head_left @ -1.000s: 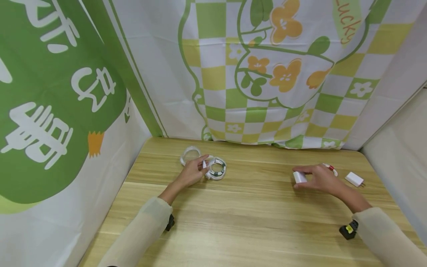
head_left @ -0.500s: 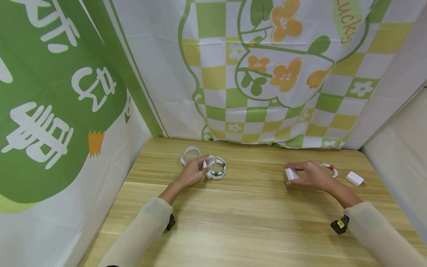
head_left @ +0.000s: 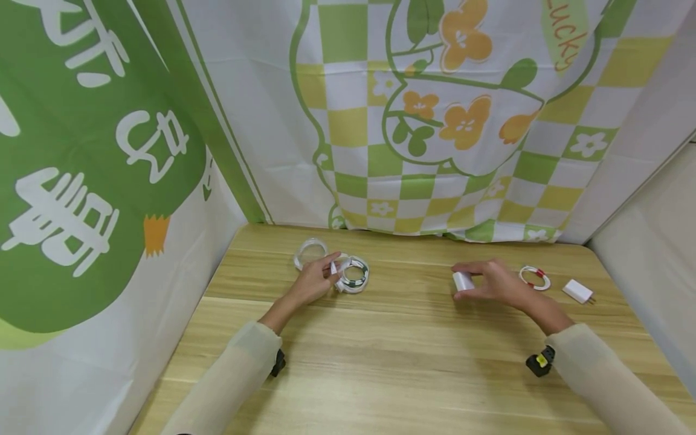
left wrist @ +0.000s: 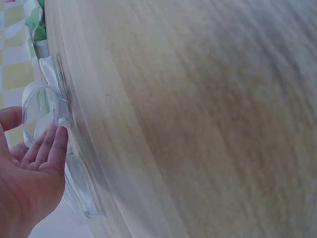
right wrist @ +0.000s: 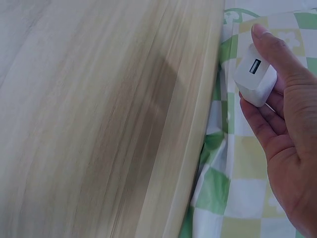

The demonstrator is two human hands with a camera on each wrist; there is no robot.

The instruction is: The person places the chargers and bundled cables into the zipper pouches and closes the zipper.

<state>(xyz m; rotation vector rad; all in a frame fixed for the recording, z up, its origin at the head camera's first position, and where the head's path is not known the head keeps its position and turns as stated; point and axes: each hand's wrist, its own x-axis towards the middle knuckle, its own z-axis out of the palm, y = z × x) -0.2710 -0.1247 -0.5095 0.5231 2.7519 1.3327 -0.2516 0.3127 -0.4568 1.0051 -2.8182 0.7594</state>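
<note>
My left hand [head_left: 314,282] is at the far left of the table, holding a white coiled cable [left wrist: 41,111] between thumb and fingers. In the head view that coil is seen nearly edge-on. A second white coil [head_left: 311,243] lies beside the hand on the left. On its right lies another white coil [head_left: 363,280] with dark ties. My right hand [head_left: 497,283] pinches a white USB charger [head_left: 464,281] between thumb and fingers. The right wrist view shows the charger's USB port [right wrist: 255,66] facing the camera.
Right of my right hand lies a small white coil [head_left: 546,281] with red ties. Farther right is another white charger [head_left: 578,291] with its prongs showing. Behind the table's [head_left: 402,362] back edge hangs a checked cloth [head_left: 348,127].
My right hand has moved left with the charger, bringing the whole red-tied coil into sight. My left hand has stayed in place.
</note>
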